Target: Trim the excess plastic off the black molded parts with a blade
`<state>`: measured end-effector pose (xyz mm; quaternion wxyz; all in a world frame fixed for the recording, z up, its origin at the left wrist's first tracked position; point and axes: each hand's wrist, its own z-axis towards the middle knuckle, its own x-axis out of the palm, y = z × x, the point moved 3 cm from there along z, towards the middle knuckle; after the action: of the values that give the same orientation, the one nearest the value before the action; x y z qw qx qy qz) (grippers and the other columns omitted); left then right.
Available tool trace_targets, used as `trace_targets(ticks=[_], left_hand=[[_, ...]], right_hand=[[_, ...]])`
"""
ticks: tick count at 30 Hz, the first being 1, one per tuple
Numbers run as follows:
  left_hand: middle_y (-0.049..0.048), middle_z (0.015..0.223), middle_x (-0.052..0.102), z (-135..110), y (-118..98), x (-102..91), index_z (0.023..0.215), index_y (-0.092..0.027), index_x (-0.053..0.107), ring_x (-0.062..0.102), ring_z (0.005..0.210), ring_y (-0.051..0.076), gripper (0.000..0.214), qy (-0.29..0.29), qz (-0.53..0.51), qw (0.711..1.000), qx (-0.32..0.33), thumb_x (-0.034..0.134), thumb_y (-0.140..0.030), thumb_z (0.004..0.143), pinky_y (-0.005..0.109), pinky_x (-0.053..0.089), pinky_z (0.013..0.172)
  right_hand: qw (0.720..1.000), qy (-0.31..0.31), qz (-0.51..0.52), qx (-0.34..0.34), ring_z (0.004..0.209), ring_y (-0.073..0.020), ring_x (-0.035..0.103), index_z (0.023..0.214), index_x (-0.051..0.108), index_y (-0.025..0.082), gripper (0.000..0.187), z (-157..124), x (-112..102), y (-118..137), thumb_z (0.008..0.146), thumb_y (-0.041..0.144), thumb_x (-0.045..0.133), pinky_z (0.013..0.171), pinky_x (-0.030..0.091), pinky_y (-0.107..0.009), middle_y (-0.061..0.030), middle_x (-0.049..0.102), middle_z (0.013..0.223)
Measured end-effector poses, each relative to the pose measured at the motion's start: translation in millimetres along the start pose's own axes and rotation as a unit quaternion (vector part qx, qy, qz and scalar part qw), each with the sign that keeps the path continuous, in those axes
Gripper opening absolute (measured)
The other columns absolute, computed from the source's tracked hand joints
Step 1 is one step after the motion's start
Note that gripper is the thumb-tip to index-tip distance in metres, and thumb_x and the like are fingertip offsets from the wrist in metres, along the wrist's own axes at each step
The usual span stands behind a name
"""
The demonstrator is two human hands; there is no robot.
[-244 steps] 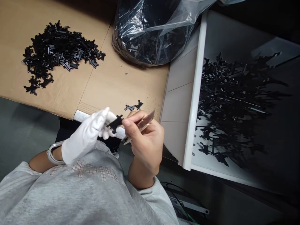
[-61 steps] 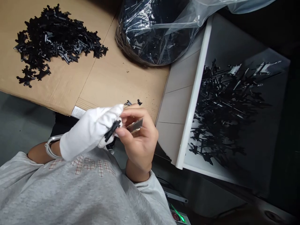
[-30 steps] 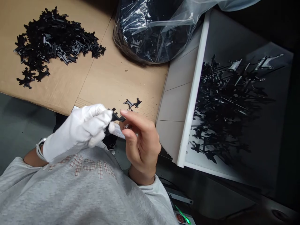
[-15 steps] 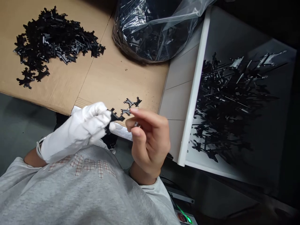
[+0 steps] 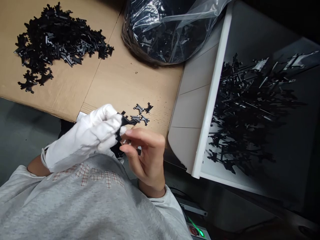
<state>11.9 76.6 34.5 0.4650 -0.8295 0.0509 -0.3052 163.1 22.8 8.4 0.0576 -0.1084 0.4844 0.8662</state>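
Counting up: one black part [image 5: 123,128], out at the near edge of the table [image 5: 120,88], held fast in the gloved left hand [image 5: 87,136]. On the table just beyond, four loose parts [image 5: 139,108] in a tight cluster. Farther off to the left, one big heap of black parts [image 5: 60,38], far too tangled to number. Behind, one clear plastic bag [image 5: 172,20] with dark pieces [image 5: 147,41] inside, past counting; to the right, one white-rimmed bin [image 5: 212,96] with plenty more.

Now the poses! In from the left with the left hand, fingers curled tight around the part, notched end poking out rightward. Up from below with the bare right hand [image 5: 147,150], thumb and forefinger slightly apart, right by the part's lower end. Between those tips, one small shiny metal thing [image 5: 129,142]; cannot tell whether gripped or merely lying there.
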Motion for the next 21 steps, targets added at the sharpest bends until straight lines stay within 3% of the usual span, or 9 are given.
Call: trace_targets(ticks=[3, 6, 9, 11, 13, 15, 18, 21], left_hand=[[-0.0064, 0.065, 0.04, -1.7, -1.7, -0.4, 0.081, -0.025, 0.04, 0.031, 0.054, 0.008, 0.034, -0.007, 0.019, 1.0, -0.02, 0.07, -0.031, 0.096, 0.021, 0.031, 0.047], [-0.0055, 0.063, 0.04, 0.4, -1.9, -1.0, 0.079, -0.026, 0.041, 0.034, 0.053, 0.01, 0.03, 0.019, 0.063, 0.997, -0.031, 0.061, -0.035, 0.1, 0.023, 0.031, 0.048], [-0.0056, 0.062, 0.042, 15.9, 0.7, -5.9, 0.079, -0.025, 0.042, 0.039, 0.055, 0.011, 0.026, 0.004, 0.181, 0.982, 0.052, 0.049, -0.03, 0.104, 0.024, 0.039, 0.055], [-0.0062, 0.062, 0.045, 35.3, 9.7, -9.9, 0.081, -0.025, 0.042, 0.043, 0.055, 0.012, 0.026, -0.017, 0.341, 0.937, 0.078, 0.045, -0.029, 0.107, 0.025, 0.041, 0.059], [-0.0039, 0.066, 0.055, 59.3, 24.9, -12.3, 0.085, -0.024, 0.047, 0.055, 0.06, 0.015, 0.027, -0.019, 0.54, 0.841, 0.033, 0.044, -0.029, 0.111, 0.028, 0.041, 0.062], [0.0017, 0.073, 0.068, 82.4, 37.4, -9.6, 0.088, -0.022, 0.058, 0.069, 0.072, 0.021, 0.024, -0.007, 0.621, 0.784, 0.016, 0.055, -0.03, 0.111, 0.032, 0.041, 0.066], [0.0119, 0.081, 0.078, 106.7, 45.4, 2.9, 0.093, -0.017, 0.071, 0.079, 0.086, 0.032, 0.018, -0.003, 0.668, 0.744, 0.024, 0.068, -0.03, 0.106, 0.037, 0.044, 0.073], [0.0192, 0.083, 0.081, 114.3, 38.0, 12.3, 0.096, -0.013, 0.076, 0.081, 0.09, 0.037, 0.016, -0.023, 0.706, 0.706, 0.04, 0.073, -0.027, 0.103, 0.04, 0.046, 0.077]], right_hand=[[1.0, -0.019, -0.013, 0.006, 0.079, -0.0166, 0.074, 0.152, 0.055, 0.034, 0.042, -1.1, -0.2, -2.3, 0.113, 0.023, 0.065, 0.064, 0.064, -0.029, -0.0013, 0.075, 0.108], [0.998, -0.064, -0.015, 0.006, 0.081, -0.0155, 0.074, 0.15, 0.058, 0.033, 0.04, -4.8, -5.3, -4.6, 0.112, 0.022, 0.066, 0.064, 0.063, -0.027, -0.0014, 0.073, 0.11], [0.994, -0.108, -0.004, 0.023, 0.073, -0.0139, 0.069, 0.143, 0.063, 0.029, 0.033, -9.6, -17.1, -5.0, 0.111, 0.023, 0.069, 0.059, 0.058, -0.026, -0.0002, 0.071, 0.1], [0.988, -0.148, -0.02, 0.045, 0.063, -0.0127, 0.06, 0.135, 0.066, 0.028, 0.025, -12.7, -28.9, -4.4, 0.111, 0.027, 0.071, 0.057, 0.054, -0.025, 0.005, 0.061, 0.082], [0.981, -0.18, -0.055, 0.052, 0.057, -0.0124, 0.053, 0.128, 0.068, 0.028, 0.018, -15.2, -40.8, -3.4, 0.111, 0.029, 0.071, 0.056, 0.049, -0.024, 0.0086, 0.051, 0.072], [0.977, -0.19, -0.082, 0.055, 0.057, -0.013, 0.053, 0.126, 0.067, 0.029, 0.016, -17.0, -49.1, -3.6, 0.11, 0.03, 0.071, 0.055, 0.046, -0.024, 0.0092, 0.05, 0.069], [0.976, -0.183, -0.094, 0.069, 0.058, -0.0135, 0.058, 0.124, 0.066, 0.028, 0.016, -19.3, -53.5, -6.1, 0.11, 0.029, 0.072, 0.054, 0.043, -0.024, 0.0087, 0.053, 0.069], [0.975, -0.18, -0.099, 0.088, 0.058, -0.014, 0.06, 0.122, 0.065, 0.028, 0.015, -21.5, -53.5, -7.5, 0.109, 0.03, 0.072, 0.053, 0.041, -0.025, 0.0081, 0.056, 0.069]])
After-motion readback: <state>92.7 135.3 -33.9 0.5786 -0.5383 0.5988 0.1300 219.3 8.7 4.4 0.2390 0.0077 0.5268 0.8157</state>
